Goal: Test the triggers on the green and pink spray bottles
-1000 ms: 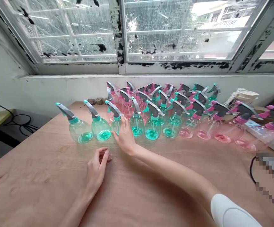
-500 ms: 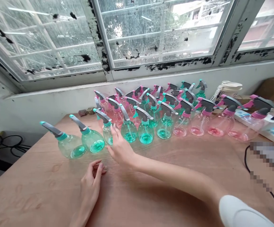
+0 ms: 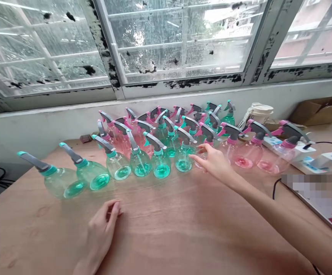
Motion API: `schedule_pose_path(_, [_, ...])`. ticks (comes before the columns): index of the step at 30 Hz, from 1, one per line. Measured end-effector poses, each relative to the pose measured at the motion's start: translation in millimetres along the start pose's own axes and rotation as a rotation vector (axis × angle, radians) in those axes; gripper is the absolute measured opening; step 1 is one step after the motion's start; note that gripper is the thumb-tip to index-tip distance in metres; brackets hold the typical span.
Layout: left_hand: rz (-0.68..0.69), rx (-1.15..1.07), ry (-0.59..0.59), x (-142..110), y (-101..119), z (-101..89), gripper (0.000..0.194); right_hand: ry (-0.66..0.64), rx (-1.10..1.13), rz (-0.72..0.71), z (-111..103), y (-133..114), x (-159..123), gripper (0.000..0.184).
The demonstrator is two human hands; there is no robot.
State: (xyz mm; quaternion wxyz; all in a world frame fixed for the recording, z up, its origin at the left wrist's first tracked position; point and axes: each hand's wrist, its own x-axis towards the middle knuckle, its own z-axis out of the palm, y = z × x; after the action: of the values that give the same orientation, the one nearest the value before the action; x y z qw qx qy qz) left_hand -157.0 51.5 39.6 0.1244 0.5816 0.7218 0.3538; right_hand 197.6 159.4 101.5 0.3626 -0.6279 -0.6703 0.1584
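Observation:
Clear green spray bottles with grey-and-teal trigger heads form the left part of the front row, among them a green spray bottle [image 3: 161, 168]. To their right stand pink ones, such as a pink spray bottle [image 3: 247, 154]. My right hand [image 3: 216, 162] is in front of another pink spray bottle [image 3: 199, 160], partly covering it; thumb and fingers are apart, and contact is unclear. On the tabletop near me rests my left hand [image 3: 103, 225], its fingers curled in and nothing visible inside. The leftmost green spray bottle [image 3: 64, 183] stands beyond it.
More pink and green bottles crowd behind the front row, below the window [image 3: 180, 42]. At right are a lidded cup [image 3: 259, 112], a cardboard box [image 3: 320, 110], a power strip [image 3: 311, 164] with a plugged-in charger and a black cable. The wooden table [image 3: 160, 229] carries everything.
My right hand has moved right, from a green bottle at the left of the row to a pink one. The left hand stays on the table. The view has shifted right.

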Motion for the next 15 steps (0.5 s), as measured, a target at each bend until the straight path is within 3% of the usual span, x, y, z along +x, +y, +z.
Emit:
schedule_pose_path(4, [0.220, 0.022, -0.093, -8.5, 26.4, 26.1, 0.033, -0.023, -0.099, -0.054, 19.4, -1.3, 10.1, 0.066])
schedule_pose_path(8, [0.427, 0.053, -0.171, -15.3, 50.3, 47.1, 0.029, -0.080, -0.134, -0.050, 26.0, -5.7, 13.2, 0.060])
schedule_pose_path(11, [0.461, 0.023, -0.237, -17.4, 67.5, 62.8, 0.025, -0.088, -0.142, -0.052, 20.1, -3.4, 6.8, 0.057])
schedule_pose_path(15, [0.400, -0.124, -0.240, -14.1, 93.8, 95.7, 0.021, -0.102, -0.132, -0.099, 13.1, 8.3, -7.8, 0.050])
